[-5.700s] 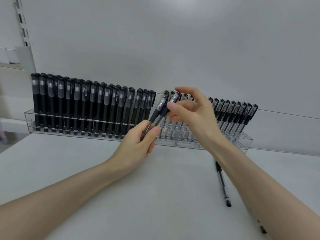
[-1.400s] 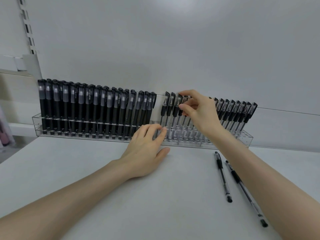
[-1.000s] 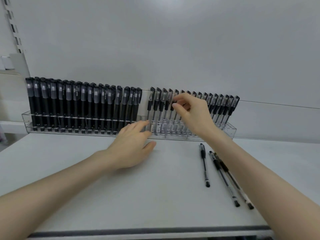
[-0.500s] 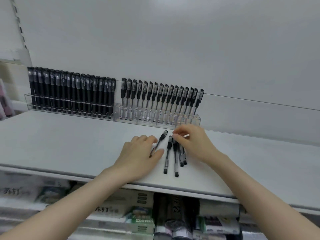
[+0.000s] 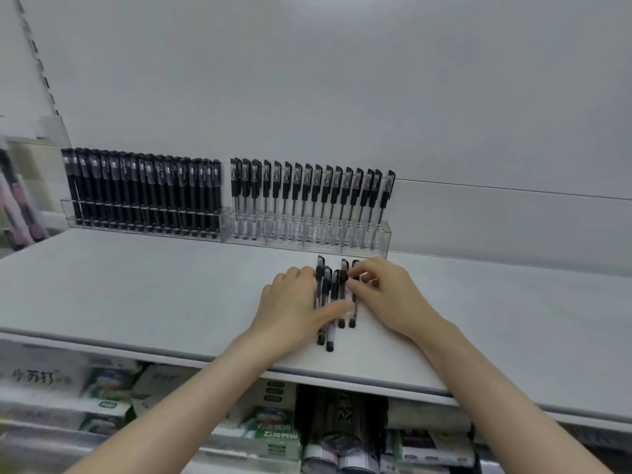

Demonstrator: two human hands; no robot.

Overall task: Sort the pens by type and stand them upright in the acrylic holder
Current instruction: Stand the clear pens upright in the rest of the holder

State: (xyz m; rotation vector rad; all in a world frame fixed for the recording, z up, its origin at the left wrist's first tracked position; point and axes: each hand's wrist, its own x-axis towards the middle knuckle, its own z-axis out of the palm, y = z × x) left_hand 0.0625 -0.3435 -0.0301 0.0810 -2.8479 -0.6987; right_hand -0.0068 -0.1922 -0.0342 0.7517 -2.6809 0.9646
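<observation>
Fingers (image 5: 355, 285) of right hand (image 5: 386, 295) curled onto caps of loose pens (image 5: 333, 302); left hand (image 5: 294, 309) flat, thumb pressing barrels. Pens lie side by side, long axis toward acrylic holder (image 5: 383, 234) at worktop (image 5: 136, 285) rear edge, just beyond both hands.

Clear glossy acrylic holder (image 5: 345, 243) on matt shelf (image 5: 136, 285)

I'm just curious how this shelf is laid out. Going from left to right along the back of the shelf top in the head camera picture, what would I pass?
Pink items at the left edge → row of black-barrelled pens → row of clear-barrelled pens with black caps, both rows upright in the acrylic holder → bare shelf top.
</observation>
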